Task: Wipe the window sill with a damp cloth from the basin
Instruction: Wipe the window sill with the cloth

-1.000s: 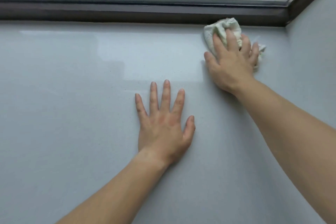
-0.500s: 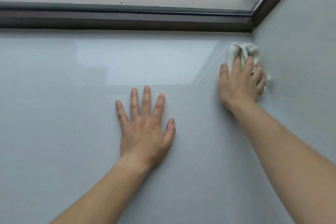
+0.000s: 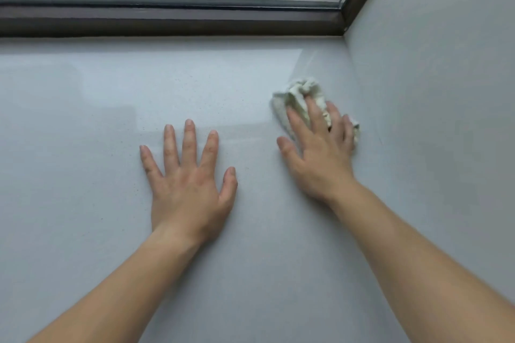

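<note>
cloth [image 3: 296,96] drawn nearer, crumpled (pale, whitish)

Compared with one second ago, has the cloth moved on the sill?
Yes. The cloth has come away from the dark window frame, toward the person.

Dark window frame [image 3: 167,21], grey wall [image 3: 434,69]
</note>
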`<state>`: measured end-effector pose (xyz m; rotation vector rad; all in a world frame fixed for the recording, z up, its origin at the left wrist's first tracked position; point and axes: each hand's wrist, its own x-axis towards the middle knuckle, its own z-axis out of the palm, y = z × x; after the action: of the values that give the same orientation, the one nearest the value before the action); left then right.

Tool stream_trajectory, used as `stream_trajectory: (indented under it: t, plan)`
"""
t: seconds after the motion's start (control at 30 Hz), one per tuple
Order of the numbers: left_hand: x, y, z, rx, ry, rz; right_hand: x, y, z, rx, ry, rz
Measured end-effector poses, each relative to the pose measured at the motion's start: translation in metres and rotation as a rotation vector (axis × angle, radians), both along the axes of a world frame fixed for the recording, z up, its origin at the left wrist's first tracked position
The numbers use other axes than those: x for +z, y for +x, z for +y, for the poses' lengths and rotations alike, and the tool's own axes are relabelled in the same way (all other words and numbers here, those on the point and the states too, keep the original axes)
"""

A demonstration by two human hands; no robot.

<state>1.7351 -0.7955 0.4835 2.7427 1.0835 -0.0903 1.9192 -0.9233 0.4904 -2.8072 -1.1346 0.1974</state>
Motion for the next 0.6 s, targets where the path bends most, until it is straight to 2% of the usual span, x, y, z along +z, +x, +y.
stream_trajectory:
  t: [0.07, 0.1, 0.27, 0.4, 0.5, 0.6]
  plan:
    - [0.001, -0.001, -0.001, -0.005, 0.001, 0.005, 0.0, -0.021, -0.023, 0.129, -0.043, 0.04]
    - [0.0, -0.001, -0.001, -0.007, 0.0, 0.0, 0.0, -0.01, -0.024, 0.123, -0.066, 0.057]
    - [0.001, -0.004, 0.001, -0.017, -0.029, -0.029, 0.0, 0.042, -0.01, -0.236, -0.042, 0.037]
    - [0.008, -0.008, -0.008, -0.043, -0.093, -0.107, -0.003, -0.033, -0.076, -0.322, 0.021, -0.01]
    - [0.014, -0.024, -0.043, -0.128, -0.089, -0.109, 0.003, -0.09, -0.132, -0.345, -0.054, 0.03]
    - [0.016, -0.052, -0.086, -0.17, -0.077, -0.088, 0.004, -0.077, -0.125, -0.363, -0.088, 0.038]
